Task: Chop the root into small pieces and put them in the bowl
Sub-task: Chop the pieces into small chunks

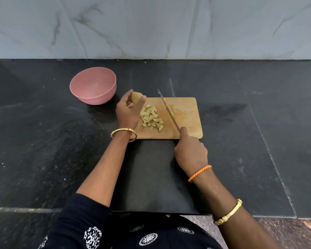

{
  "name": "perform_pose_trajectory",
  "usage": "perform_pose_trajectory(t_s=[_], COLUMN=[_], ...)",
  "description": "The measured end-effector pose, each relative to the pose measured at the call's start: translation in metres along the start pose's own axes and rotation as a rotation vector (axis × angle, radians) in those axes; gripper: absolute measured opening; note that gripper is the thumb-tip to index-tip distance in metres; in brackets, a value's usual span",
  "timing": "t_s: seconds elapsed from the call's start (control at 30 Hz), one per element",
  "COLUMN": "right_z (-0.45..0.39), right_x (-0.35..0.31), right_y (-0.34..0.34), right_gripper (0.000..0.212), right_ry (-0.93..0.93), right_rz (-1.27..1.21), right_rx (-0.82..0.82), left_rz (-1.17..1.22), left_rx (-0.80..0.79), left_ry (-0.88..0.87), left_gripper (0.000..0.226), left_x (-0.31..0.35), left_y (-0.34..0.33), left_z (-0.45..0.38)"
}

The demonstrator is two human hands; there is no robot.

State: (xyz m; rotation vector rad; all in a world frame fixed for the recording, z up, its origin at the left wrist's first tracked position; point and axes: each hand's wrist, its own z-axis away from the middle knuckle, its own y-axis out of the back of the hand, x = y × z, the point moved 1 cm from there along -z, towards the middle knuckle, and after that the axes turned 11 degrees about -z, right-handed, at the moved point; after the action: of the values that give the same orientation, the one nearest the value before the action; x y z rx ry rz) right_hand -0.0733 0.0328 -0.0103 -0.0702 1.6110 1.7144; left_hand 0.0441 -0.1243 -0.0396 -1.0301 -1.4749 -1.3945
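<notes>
On the board (183, 106), left hand (127, 112) pinches the uncut root (136, 99) above the chopped pile (152, 117), right hand (190, 151) wraps the knife (168, 110), bowl (93, 86) empty beside: set root flat-side down, tuck fingertips.

Root chunk (136, 98): tan, rounded, uncut remainder, held above the board's far-left corner, beside the bowl. Chopped pieces (152, 117): pale yellow-green small wedges, loose pile on the left half of the wooden cutting board (187, 112). Bowl (93, 86): pink, round, upright, on the black counter, far-left of the board, not touching it. No pieces visible inside.
</notes>
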Motion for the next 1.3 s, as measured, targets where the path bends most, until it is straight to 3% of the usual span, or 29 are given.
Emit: perform_pose_trajectory(t_s=[0.17,0.27,0.57,0.73,0.83,0.97,1.07,1.3], right_z=[-0.006,-0.009,-0.005,0.002,0.005,0.007,0.002,-0.010], right_x=[0.029,0.042,0.059,0.066,0.071,0.066,0.059,0.053], right_y=[0.013,0.019,0.024,0.022,0.023,0.022,0.021,0.025], right_gripper=[0.010,0.007,0.011,0.014,0.021,0.025,0.026,0.028], right_ry=[-0.075,-0.074,-0.051,-0.074,-0.094,-0.096,-0.095,-0.136], right_rz=[-0.316,-0.421,-0.484,-0.484,-0.491,-0.480,-0.480,-0.502], right_rx=[0.141,0.205,0.226,0.117,0.062,0.000,-0.050,-0.118], left_rz=[-0.403,-0.517,-0.521,-0.592,-0.610,-0.677,-0.742,-0.666], left_rx=[-0.209,-0.274,-0.168,-0.358,-0.387,-0.447,-0.510,-0.408], left_ry=[-0.202,-0.354,-0.512,-0.474,-0.468,-0.404,-0.363,-0.266], left_gripper=[0.058,0.053,0.031,0.020,0.021,0.041,0.042,0.041], left_x=[0.031,0.039,0.027,0.018,0.021,0.034,0.039,0.034], left_y=[-0.021,-0.050,-0.070,-0.059,-0.055,-0.053,-0.054,-0.059], left_z=[0.026,0.035,0.047,0.072,0.070,0.052,0.042,0.050])
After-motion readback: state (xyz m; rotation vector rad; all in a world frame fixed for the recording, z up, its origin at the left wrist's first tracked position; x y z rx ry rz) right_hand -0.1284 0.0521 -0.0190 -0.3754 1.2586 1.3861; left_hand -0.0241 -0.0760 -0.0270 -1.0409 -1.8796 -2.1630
